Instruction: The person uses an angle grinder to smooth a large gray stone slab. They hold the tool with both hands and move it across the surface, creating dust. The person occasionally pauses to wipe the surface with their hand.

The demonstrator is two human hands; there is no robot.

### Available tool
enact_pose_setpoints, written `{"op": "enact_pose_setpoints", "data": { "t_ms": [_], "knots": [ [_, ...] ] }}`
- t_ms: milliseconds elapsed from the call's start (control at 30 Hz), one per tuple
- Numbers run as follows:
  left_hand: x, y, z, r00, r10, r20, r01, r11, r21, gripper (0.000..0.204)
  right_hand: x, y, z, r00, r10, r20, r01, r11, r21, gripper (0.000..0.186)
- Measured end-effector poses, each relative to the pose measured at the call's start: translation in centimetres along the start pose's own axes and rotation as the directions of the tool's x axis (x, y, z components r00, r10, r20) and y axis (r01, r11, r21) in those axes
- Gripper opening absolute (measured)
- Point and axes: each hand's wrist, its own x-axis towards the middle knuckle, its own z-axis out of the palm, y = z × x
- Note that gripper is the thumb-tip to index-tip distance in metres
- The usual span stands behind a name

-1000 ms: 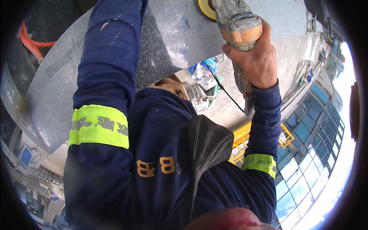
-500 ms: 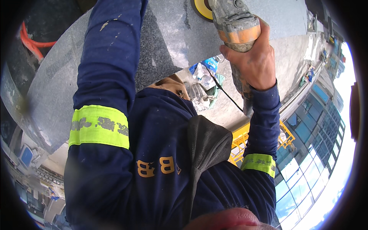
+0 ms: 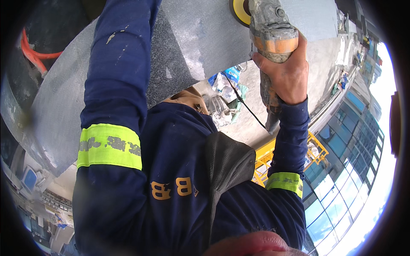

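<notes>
I see the right hand (image 3: 287, 76) wrapped around 1 grinder (image 3: 273, 32), its yellow disc (image 3: 239, 13) over the grey slab (image 3: 213, 40). I judge the step as surface grinding; next calls for level, steady pressure. The left hand is out of view; I cannot tell its grip.

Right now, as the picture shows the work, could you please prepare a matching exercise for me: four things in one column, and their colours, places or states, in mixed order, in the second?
Things:
1. power tool
2. disc
3. hose
4. cable

Descriptions:
A. thin and black
B. held by the right hand
C. orange-red, upper left
D. yellow, at the tool's head

Pairs: 1-B, 2-D, 3-C, 4-A
</notes>
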Motion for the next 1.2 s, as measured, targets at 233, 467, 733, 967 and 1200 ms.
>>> {"op": "enact_pose_setpoints", "data": {
  "t_ms": [233, 467, 733, 967, 1200],
  "knots": [
    [-0.5, 0.1, -0.7, 0.999, -0.015, 0.034, 0.017, 0.997, -0.074, 0.032, -1.6, 0.8, -3.9, 0.965, 0.241, -0.106, -0.220, 0.959, 0.181, 0.087],
    [-1.0, 0.2, -1.1, 0.999, 0.033, 0.036, -0.031, 0.998, -0.052, 0.033, -2.1, 1.6, -2.8, 0.950, 0.305, -0.071, -0.281, 0.929, 0.240, 0.090],
    [-1.3, 0.0, -1.2, 0.998, -0.037, 0.058, 0.044, 0.991, -0.123, 0.034, -1.4, 1.3, -1.5, 0.942, 0.335, 0.006, -0.324, 0.906, 0.272, 0.094],
    [-0.4, -0.8, -0.9, 0.999, -0.051, -0.007, 0.046, 0.948, -0.316, 0.034, 0.4, -0.6, -0.6, 0.952, 0.294, 0.082, -0.305, 0.922, 0.239, 0.094],
    [0.7, -1.7, -2.7, 0.875, -0.462, 0.141, 0.277, 0.240, -0.930, 0.030, 3.0, -2.9, 0.6, 0.982, 0.155, 0.105, -0.175, 0.960, 0.217, 0.091]
  ]
}}
